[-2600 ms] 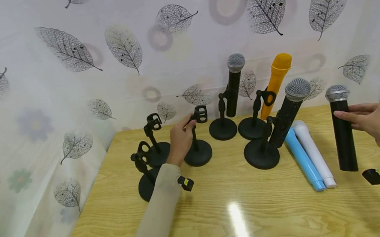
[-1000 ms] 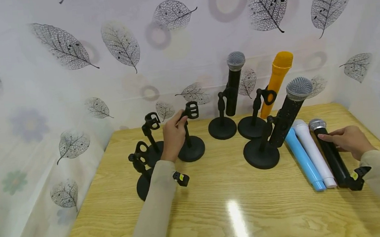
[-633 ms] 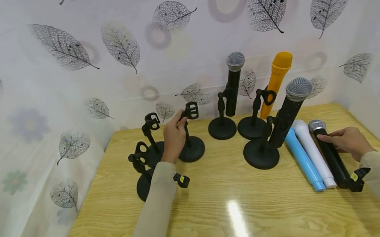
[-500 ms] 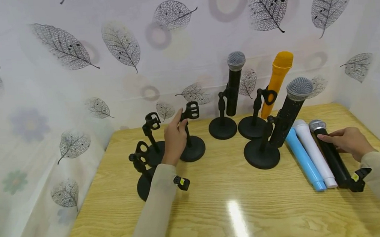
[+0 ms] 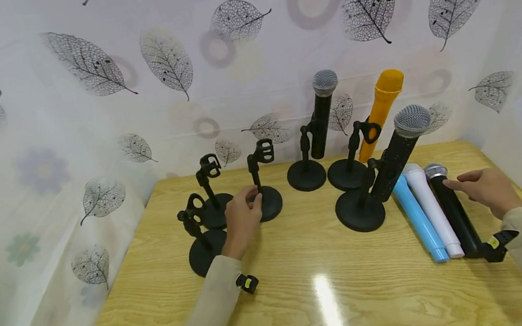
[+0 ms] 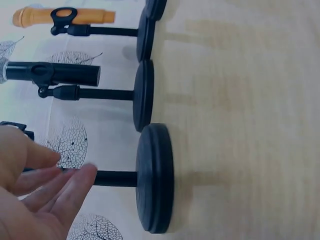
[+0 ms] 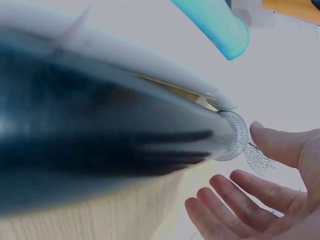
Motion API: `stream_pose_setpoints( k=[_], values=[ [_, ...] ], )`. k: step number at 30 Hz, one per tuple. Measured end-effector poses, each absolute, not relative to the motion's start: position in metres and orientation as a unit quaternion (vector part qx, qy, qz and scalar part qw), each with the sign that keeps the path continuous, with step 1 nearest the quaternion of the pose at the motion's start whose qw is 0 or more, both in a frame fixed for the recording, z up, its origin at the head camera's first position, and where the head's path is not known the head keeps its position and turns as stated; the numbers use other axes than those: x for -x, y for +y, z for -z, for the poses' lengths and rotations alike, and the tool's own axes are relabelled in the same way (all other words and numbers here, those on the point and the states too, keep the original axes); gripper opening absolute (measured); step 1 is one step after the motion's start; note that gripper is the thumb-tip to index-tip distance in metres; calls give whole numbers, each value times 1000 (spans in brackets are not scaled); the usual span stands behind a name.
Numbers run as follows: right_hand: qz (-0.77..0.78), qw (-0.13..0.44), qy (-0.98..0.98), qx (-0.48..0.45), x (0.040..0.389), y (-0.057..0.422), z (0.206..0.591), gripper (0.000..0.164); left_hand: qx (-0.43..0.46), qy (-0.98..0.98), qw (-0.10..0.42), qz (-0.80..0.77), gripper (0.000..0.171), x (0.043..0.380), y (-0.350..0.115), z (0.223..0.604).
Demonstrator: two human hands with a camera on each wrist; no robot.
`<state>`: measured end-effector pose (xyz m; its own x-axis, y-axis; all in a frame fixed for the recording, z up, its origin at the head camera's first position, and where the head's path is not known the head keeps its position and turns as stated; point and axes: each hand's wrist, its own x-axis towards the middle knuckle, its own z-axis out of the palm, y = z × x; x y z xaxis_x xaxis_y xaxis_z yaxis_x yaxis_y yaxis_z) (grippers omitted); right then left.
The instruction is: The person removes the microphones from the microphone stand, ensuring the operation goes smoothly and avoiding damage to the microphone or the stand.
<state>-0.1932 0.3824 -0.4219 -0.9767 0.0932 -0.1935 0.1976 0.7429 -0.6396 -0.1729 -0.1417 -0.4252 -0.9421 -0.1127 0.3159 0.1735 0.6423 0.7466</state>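
Note:
My left hand (image 5: pixel 241 219) is beside the lower pole of a black desktop microphone stand (image 5: pixel 271 206) whose clip is vacant. In the left wrist view, the fingers of that hand (image 6: pixel 40 200) are fairly straight and parted around the pole, not closed on it. At the right, a black microphone (image 5: pixel 453 211) with a silver grille lies on the table. My right hand (image 5: pixel 489 189) hovers beside its head end, thumb and fingers spread; in the right wrist view a gap shows between this hand (image 7: pixel 270 190) and the microphone (image 7: pixel 100 135).
White (image 5: pixel 435 215) and blue (image 5: pixel 418 219) microphones lie beside the black one. Two vacant stands, one farther back (image 5: pixel 216 211) and one nearer (image 5: pixel 206 253), stand at left. Three stands hold a black microphone (image 5: pixel 321 121), an orange one (image 5: pixel 378 114) and a speckled black one (image 5: pixel 396 159).
My right hand lowered the black microphone onto the table beside the white one, then let go. My left hand left the stand's clip and moved down to its pole; the stand shifted slightly left earlier.

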Motion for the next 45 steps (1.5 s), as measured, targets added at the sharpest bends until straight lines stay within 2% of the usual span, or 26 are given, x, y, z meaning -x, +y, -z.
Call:
stream_pose_setpoints(
  k=[5,15,20,24,36,45],
  values=[
    [357,39,926,-114,185,377,412,82,56,-895,124,425,21,166,-136,431],
    [347,-66,928,-121,157,352,393,67,132,-897,19,421,31,176,-111,430],
    [339,-84,933,-88,143,334,387,62,130,-896,-3,425,39,190,-99,428],
    [347,-71,933,-59,131,319,387,60,127,-888,-18,442,44,204,-89,428],
    [369,-30,929,19,109,267,392,47,102,-860,10,499,45,255,-65,429],
    [395,3,917,58,101,226,401,42,96,-852,40,513,49,275,-52,424]
  ],
)
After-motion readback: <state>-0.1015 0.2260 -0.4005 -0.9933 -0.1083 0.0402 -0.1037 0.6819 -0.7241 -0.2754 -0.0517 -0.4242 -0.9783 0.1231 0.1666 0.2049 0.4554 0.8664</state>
